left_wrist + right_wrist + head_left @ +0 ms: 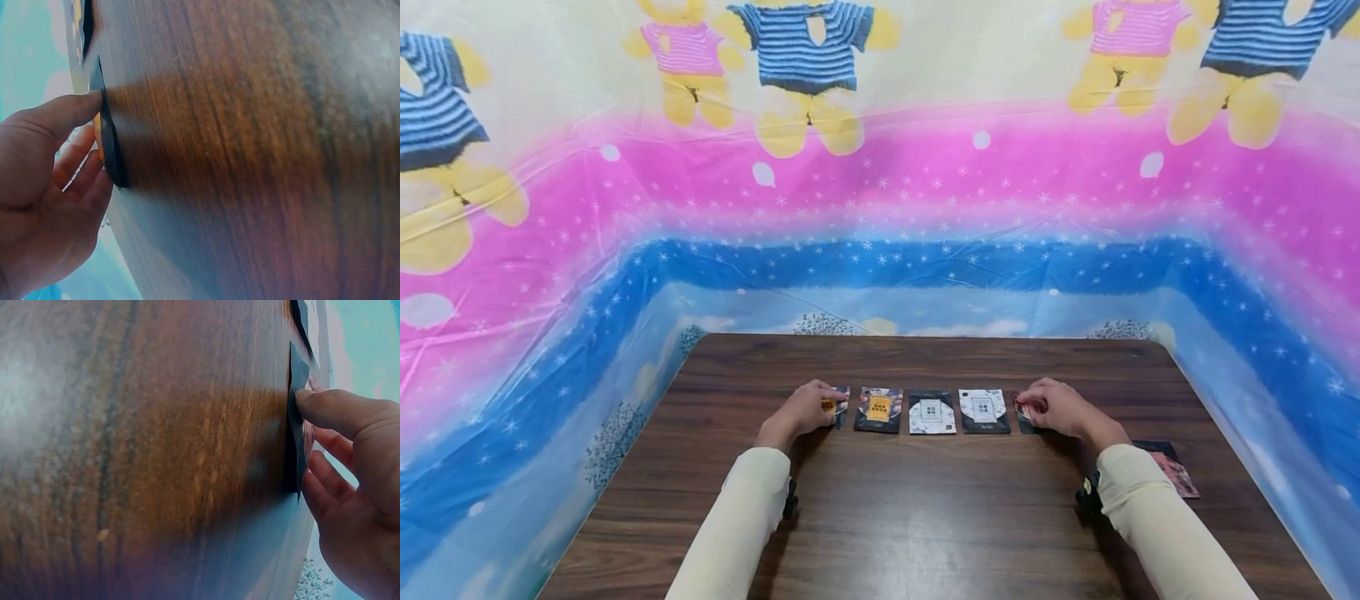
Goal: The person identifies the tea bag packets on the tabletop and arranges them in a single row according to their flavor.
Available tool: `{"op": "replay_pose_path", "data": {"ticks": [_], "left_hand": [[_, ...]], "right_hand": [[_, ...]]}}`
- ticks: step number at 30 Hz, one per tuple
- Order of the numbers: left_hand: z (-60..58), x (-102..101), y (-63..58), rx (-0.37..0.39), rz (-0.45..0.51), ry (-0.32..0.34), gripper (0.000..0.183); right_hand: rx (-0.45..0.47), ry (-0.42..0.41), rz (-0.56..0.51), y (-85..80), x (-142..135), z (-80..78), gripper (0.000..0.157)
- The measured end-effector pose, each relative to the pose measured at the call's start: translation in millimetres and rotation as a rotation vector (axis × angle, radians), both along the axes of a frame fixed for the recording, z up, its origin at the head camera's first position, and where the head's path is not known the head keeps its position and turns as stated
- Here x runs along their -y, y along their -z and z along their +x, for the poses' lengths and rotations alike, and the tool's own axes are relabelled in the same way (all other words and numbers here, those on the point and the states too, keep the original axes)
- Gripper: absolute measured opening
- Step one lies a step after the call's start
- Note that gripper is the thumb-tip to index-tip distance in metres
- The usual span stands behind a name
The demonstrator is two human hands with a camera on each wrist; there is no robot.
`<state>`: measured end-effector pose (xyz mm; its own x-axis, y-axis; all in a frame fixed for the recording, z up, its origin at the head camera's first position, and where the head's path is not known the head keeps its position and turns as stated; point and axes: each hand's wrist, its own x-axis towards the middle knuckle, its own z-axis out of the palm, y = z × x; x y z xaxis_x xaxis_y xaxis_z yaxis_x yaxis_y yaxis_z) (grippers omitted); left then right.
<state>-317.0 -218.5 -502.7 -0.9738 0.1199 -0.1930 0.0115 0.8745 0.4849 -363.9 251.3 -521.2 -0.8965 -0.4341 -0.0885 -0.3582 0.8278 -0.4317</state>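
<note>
Several small flat sachets lie in a row across the table. At the row's left end my left hand (pixel 807 407) pinches a dark sachet with an orange label (pixel 841 414), thumb on its near edge and fingers over the far side. My right hand (pixel 1063 408) holds the right-end sachet (pixel 1024 424), black with some red, in much the same way; the hand covers most of it. In the left wrist view the dark sachet (pixel 110 147) stays close to the tabletop. The right wrist view shows the thumb against the black back of the other sachet (pixel 296 425).
Between my hands lie an orange-labelled sachet (pixel 877 409), a white sachet (pixel 932 413) and a black-and-white sachet (pixel 984 411). Another red-and-black sachet (pixel 1176 471) lies by my right forearm. A printed cloth (pixel 880 267) hangs behind the brown wooden table (pixel 880 517).
</note>
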Motion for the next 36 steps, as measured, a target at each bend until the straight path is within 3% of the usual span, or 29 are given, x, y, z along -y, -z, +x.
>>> {"op": "replay_pose_path", "data": {"ticks": [15,20,27,36], "left_hand": [[-2.8,0.0,-2.4,-0.005,-0.018,0.020,0.042],[-2.0,1.2,-1.5,0.003,-0.019,0.034,0.043],[-2.3,2.5,1.8,0.010,0.018,0.002,0.042],[-3.1,-0.7,-5.3,0.028,-0.013,0.017,0.043]], "right_hand": [[-0.084,-0.069,0.036,-0.1,0.7,-3.9,0.031],[-0.120,-0.051,0.011,1.1,-6.7,0.9,0.036],[-0.165,0.044,-0.028,-0.3,-31.8,18.1,0.043],[-0.159,0.130,-0.034,-0.9,-86.9,57.1,0.039]]}}
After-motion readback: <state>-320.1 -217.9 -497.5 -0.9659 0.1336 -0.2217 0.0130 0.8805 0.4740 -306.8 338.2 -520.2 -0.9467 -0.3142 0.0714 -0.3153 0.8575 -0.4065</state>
